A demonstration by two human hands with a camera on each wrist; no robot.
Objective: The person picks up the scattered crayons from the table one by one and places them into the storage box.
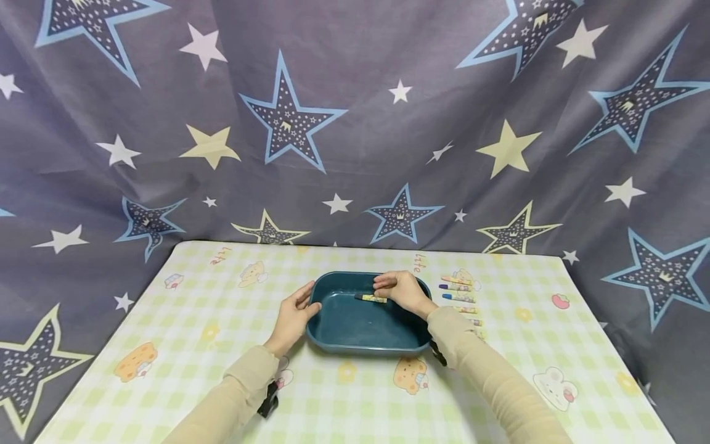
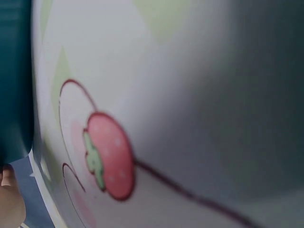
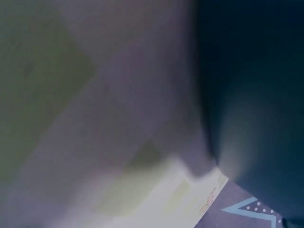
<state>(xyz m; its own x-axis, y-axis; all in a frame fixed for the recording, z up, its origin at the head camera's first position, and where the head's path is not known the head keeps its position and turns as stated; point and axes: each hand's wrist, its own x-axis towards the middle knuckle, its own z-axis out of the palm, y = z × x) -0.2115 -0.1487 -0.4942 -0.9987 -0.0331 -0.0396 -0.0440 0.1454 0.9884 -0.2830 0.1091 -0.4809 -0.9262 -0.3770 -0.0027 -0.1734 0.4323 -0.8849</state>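
A dark teal rectangular basin (image 1: 366,351) sits on the table. At its left end my left hand (image 1: 289,317) grips it, thumb at the rim and fingers along the outer side. My right hand (image 1: 407,291) reaches in over the right side, fingers bent loosely above the inside. Just below its fingertips lies a crayon (image 1: 373,298) with a dark tip and yellow wrapper, its full length showing. Part of the basin's side (image 2: 14,80) fills the left edge of the left wrist view. In the right wrist view, the basin wall (image 3: 256,109) is dark and blurred, and no fingers show.
Several more crayons (image 1: 458,298) lie in a column on the table right of the basin, the lower ones partly behind the right sleeve (image 1: 488,376). A green-and-white checked cloth (image 1: 183,382) covers the table. A grey star-patterned curtain (image 1: 355,154) hangs behind its back edge.
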